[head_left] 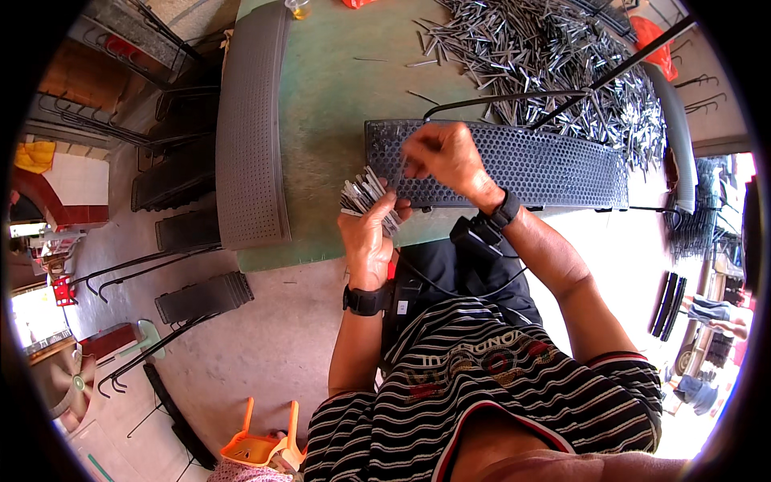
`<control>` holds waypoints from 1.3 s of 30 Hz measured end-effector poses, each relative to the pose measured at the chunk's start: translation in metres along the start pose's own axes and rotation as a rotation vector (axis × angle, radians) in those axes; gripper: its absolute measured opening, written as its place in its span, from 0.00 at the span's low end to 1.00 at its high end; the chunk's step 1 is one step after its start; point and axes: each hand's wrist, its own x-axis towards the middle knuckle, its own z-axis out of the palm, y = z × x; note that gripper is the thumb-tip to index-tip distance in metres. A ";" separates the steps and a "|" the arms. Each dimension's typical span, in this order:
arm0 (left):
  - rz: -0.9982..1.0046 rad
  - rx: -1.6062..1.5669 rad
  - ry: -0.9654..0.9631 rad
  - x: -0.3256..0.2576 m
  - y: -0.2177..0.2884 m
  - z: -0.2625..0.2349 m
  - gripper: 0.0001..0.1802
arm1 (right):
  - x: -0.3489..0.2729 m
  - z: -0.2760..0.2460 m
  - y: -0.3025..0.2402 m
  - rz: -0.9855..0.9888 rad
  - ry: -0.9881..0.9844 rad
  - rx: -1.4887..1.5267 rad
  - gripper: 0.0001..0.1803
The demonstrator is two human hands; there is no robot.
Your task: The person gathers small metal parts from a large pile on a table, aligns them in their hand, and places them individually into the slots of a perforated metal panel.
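Observation:
My left hand (369,239) is closed around a bundle of thin metal strips (361,193), their ends fanning out past the fingers. Just to its right, my right hand (451,159) is bent at the wrist with its fingers pinched, over the left part of a dark panel with rows of round holes (538,165). A slim, blurred metal strip (400,173) runs down from those fingertips toward the left hand. The panel lies along the near edge of the green tabletop (329,120). A black hooked rod (506,98) rises over its far side.
A large heap of loose metal strips (554,72) covers the table's far right. A long grey perforated sheet (250,136) lines its left side. Dark panels on hooked rods (205,297) stand left on the floor. An orange stool (255,448) is at the lower left.

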 end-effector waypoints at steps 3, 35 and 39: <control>0.006 -0.020 -0.024 -0.003 0.002 0.002 0.14 | 0.012 -0.006 -0.001 -0.160 0.203 -0.052 0.04; -0.048 0.000 -0.006 0.004 -0.003 0.001 0.11 | 0.016 -0.019 0.002 -0.312 0.319 -0.195 0.07; -0.041 0.017 0.008 0.002 -0.001 0.001 0.11 | 0.024 -0.019 0.015 -0.319 0.303 -0.242 0.07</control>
